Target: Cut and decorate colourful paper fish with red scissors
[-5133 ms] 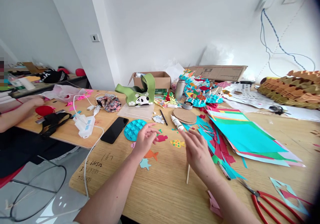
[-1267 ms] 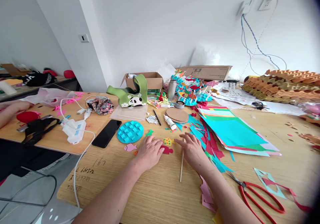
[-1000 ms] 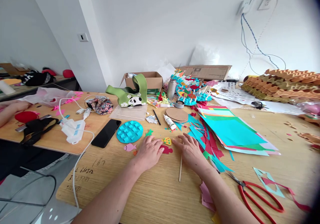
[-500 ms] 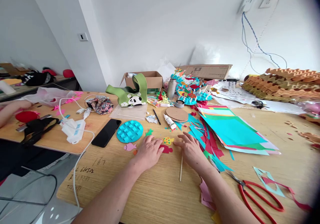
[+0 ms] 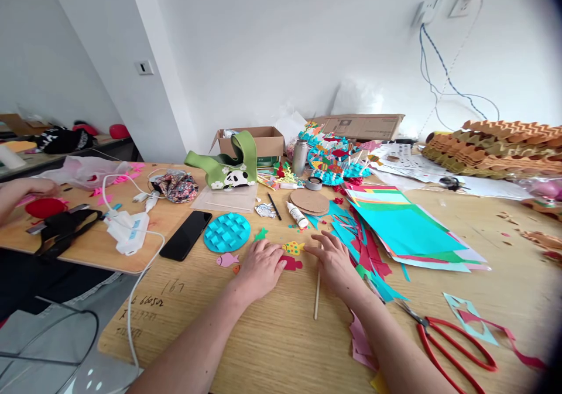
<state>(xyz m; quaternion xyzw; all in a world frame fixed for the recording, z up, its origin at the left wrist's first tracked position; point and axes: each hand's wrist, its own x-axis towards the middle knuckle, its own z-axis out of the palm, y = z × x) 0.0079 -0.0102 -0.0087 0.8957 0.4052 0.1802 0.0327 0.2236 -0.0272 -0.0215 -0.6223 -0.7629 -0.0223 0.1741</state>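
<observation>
Left hand (image 5: 262, 268): palm down, fingers extended, overlapping the red cutout (image 5: 292, 263)
Right hand (image 5: 336, 259): fingers parted, loosely bent, lying across the wooden stick (image 5: 317, 297)
Spotted fish (image 5: 293, 247): between both hands' fingertips
Risk: a sideways brush of either hand could skid or crease it

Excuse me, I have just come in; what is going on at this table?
Someone is working with small fish cutouts on a wooden table. Their left hand partly covers a red cutout, fingertips beside the yellow spotted fish's head. Their right hand, by its tail, partly hides a thin stick. Whether either hand touches the yellow fish is unclear. A white bottle and blue woven disc lie beyond.
</observation>
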